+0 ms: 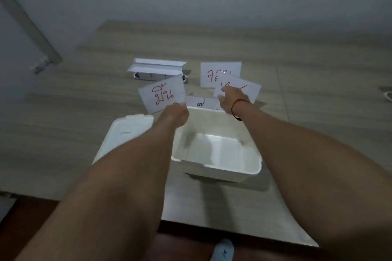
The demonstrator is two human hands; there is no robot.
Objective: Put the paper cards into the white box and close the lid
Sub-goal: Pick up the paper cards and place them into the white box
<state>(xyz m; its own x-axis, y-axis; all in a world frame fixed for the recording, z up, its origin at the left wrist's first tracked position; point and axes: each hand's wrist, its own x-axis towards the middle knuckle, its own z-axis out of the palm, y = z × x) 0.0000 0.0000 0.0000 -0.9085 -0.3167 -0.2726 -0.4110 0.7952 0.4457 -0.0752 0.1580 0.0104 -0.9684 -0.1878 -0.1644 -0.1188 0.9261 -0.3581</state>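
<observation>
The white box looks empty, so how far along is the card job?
Barely started. The white box is open and holds nothing; its lid lies beside it. The left hand holds one card, the right hand grips another. Two more cards still lie on the table. Closing the lid comes last.

Card (202, 103) behind white box (216, 167) half hidden; red writing blurred.
</observation>
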